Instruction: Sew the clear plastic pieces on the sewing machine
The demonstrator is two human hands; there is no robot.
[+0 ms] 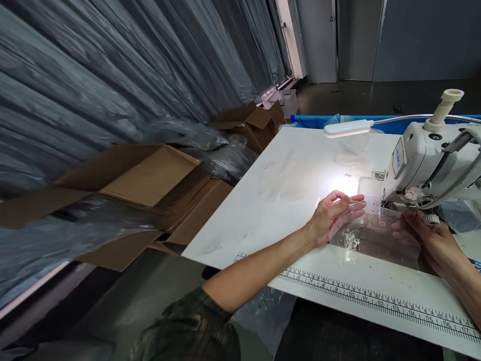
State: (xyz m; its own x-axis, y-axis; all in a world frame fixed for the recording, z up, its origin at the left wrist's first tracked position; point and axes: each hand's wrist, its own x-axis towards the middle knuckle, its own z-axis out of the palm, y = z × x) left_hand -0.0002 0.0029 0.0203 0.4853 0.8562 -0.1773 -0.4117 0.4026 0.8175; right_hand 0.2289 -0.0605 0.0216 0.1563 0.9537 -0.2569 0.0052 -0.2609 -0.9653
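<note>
A clear plastic sheet (376,243) with small red marks near its far edge lies across the white sewing table (278,200), in front of the sewing machine (417,160). My left hand (336,216) holds the sheet's left side, thumb above and fingers stretched along and partly behind the film. At the right, my right hand (428,238) pinches the sheet just below the machine head. Some of its fingers show through the plastic. The sheet's far edge reaches the needle area; whether the presser foot touches it, I cannot tell.
A white lamp (347,129) on a flexible neck lights the tabletop. Printed ruler marks (376,299) run along the table's front edge. Left of the table stand open cardboard boxes (150,175) with plastic wrapping, below a grey curtain (131,65).
</note>
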